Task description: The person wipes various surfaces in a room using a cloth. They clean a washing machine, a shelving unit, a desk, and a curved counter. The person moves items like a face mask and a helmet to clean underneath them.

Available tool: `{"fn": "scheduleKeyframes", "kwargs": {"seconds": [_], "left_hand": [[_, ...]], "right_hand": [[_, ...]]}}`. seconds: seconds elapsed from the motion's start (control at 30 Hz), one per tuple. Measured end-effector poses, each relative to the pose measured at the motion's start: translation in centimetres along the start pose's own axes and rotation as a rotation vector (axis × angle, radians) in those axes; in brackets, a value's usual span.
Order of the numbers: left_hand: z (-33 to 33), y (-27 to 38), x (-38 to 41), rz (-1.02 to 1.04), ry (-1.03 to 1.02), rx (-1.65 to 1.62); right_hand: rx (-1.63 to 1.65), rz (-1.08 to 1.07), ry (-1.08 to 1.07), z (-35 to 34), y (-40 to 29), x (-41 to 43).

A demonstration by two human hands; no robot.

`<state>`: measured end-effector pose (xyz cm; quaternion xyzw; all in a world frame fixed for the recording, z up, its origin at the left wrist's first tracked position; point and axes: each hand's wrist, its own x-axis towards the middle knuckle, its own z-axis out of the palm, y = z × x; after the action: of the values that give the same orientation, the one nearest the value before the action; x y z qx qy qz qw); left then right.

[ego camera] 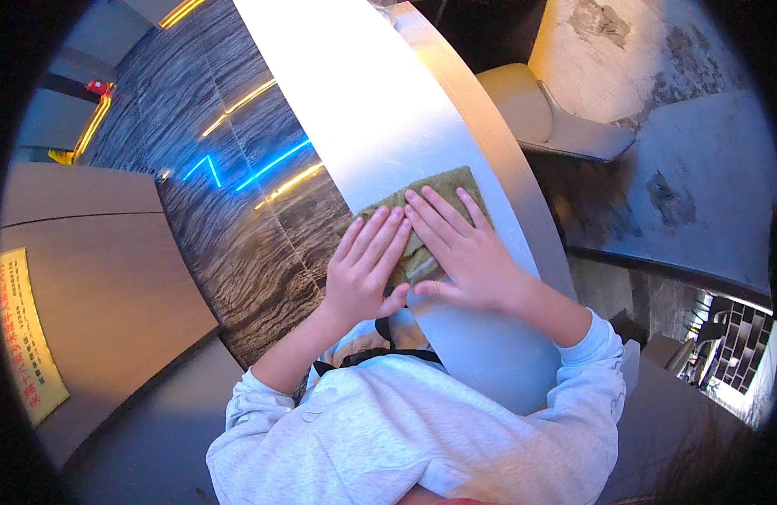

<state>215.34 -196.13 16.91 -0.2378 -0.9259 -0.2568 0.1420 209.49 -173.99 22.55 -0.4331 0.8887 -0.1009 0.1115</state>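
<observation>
A folded olive-green cloth (415,251) lies on a long white counter top (388,126). My left hand (366,271) presses flat on the cloth's left part, fingers stretched out and close together. Beside it my right hand (467,252) holds down the right part, its fingers more spread. The two index fingertips nearly meet, and both thumbs point inward. Much of the cloth is hidden under the hands; its far edge shows beyond the fingertips.
A curved wood-toned ledge (496,113) borders the counter on the right, with a light seat (515,104) beyond it. Dark veined floor tiles (224,145) reflect coloured lights on the left. A curved brown panel (111,271) carries a yellow sign (32,341) with writing.
</observation>
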Motion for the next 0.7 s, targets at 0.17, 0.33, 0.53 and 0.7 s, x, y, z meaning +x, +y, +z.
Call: {"fn": "scheduleKeyframes", "kwargs": {"seconds": [0.17, 0.33, 0.53, 0.7], "left_hand": [[-1.3, -2.2, 1.5, -0.051, 0.016, 0.0], [-1.4, -1.5, 3.2, -0.049, -0.045, -0.037], [-1.4, -1.2, 7.3, 0.011, -0.263, 0.039], [-1.3, -3.6, 9.4, 0.022, -0.286, 0.096]], "right_hand": [[-0.003, -0.066, 0.044, -0.4, 1.3, 3.7], [-0.027, -0.073, 0.028, -1.1, 3.2, 4.0], [-0.04, 0.032, 0.033, -2.0, 5.6, 3.6], [-0.06, 0.032, 0.11, -2.0, 7.4, 6.4]]}}
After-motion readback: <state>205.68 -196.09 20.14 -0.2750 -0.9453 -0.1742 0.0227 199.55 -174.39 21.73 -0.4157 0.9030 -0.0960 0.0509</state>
